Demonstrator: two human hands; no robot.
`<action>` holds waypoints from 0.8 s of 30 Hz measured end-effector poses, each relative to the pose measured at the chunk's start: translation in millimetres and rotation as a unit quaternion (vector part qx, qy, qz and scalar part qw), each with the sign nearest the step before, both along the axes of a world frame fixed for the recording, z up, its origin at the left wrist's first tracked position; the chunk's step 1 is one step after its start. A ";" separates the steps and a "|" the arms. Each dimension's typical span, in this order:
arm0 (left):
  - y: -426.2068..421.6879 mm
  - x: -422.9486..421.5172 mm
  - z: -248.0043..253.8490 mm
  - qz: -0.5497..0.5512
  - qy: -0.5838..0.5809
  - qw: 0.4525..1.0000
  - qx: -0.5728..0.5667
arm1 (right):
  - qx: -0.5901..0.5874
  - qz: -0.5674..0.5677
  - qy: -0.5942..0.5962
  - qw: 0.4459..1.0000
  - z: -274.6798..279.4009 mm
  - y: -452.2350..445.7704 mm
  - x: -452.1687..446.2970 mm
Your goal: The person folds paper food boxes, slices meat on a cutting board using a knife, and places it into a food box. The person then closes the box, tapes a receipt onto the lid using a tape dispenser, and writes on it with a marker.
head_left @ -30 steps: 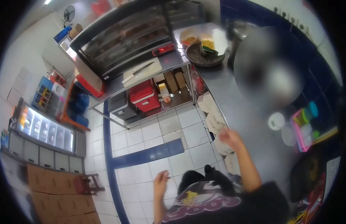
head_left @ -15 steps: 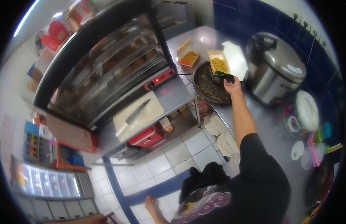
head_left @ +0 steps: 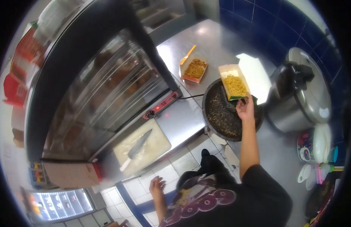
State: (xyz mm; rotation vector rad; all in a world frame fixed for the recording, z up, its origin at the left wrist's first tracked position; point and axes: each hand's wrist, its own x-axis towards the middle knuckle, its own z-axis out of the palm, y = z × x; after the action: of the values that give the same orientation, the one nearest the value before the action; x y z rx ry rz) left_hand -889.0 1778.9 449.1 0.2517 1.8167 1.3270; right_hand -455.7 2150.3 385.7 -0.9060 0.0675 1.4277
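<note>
At the near end of an open takeaway box (head_left: 233,94), my right hand (head_left: 245,108) has its fingers closed on the edge. Yellow food, noodles or rice, fills the box, and its white lid (head_left: 255,77) is folded out to the right. Below the box is a wide dark pan (head_left: 222,121) with food scraps; whether they touch is unclear. Another open box (head_left: 196,72) of browner food stands on the steel counter to the left. My left hand (head_left: 157,184) hangs low over the floor, fingers loosely apart, holding nothing.
A large rice cooker (head_left: 296,102) stands right of the pan. On the left is a glass-fronted display warmer (head_left: 111,87). A knife (head_left: 139,144) lies on a white cutting board (head_left: 158,142) before it. Plastic containers (head_left: 321,145) sit at the right.
My view has moved nearer the counter. My right hand stays at the box's near end, over the pan. My left hand has risen further into view.
</note>
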 end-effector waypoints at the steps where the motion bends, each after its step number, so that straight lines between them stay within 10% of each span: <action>1: 16.6 2.6 1.5 -0.031 -0.014 0.999 -0.005 | -0.007 -0.009 -0.036 0.999 6.8 0.3 -4.7; 11: 134.9 -10.8 -7.3 -0.203 -0.027 0.979 -0.001 | 0.078 -0.025 -0.137 0.987 41.1 -19.1 -31.9; 18: 192.0 -11.6 -3.1 -0.373 -0.033 0.927 0.007 | 0.235 -0.094 0.047 0.966 101.0 -115.3 -66.2; 24: 209.9 14.8 -5.3 -0.511 -0.115 0.851 -0.032 | 0.084 -0.257 0.024 0.962 121.6 -291.6 -81.5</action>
State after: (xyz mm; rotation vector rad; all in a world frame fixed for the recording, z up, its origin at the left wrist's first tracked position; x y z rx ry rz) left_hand -874.3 1988.8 443.8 0.8449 1.1826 0.4933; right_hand -537.3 1858.7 507.3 -0.6518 0.1998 0.9525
